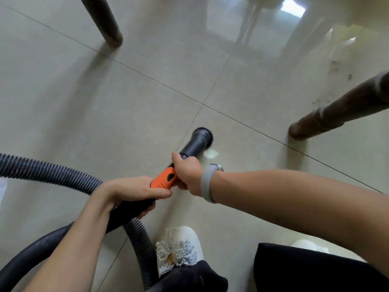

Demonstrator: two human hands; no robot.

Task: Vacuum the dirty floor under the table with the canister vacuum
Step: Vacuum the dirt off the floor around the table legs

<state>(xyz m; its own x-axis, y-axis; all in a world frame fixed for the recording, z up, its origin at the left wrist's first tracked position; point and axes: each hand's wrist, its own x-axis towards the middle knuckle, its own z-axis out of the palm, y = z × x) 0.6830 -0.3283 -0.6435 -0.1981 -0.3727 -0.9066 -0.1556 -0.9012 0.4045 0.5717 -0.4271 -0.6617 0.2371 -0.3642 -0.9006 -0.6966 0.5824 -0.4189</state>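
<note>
1. The vacuum nozzle [199,142], a short black rigid tube with a round mouth, sits low over the pale tiled floor [105,98], just past a crossing of grout lines; whether the mouth touches the tile I cannot tell.
2. Behind it, an orange collar [165,179] joins the tube to a black handle piece, from which the ribbed hose [52,173] curves off to the left and loops back down by the person's foot.
3. The right hand [188,172] is curled round the tube just above the orange collar, thumb along the top; a grey wristband sits on that wrist.
4. The left hand [132,191] wraps the black handle where the hose begins, fingers closed underneath.
5. Handling, as I judge it: the tube is stiff and light and steers well from the forward grip, while the hose is springy and will drag, so the rear hold takes its pull.
6. Two dark table legs [336,110] stand ahead, one far left, one right; dark specks of dirt [334,68] lie beyond the right leg, well apart from the nozzle.
7. A white beaded shoe [179,249] shows at the bottom.
</note>
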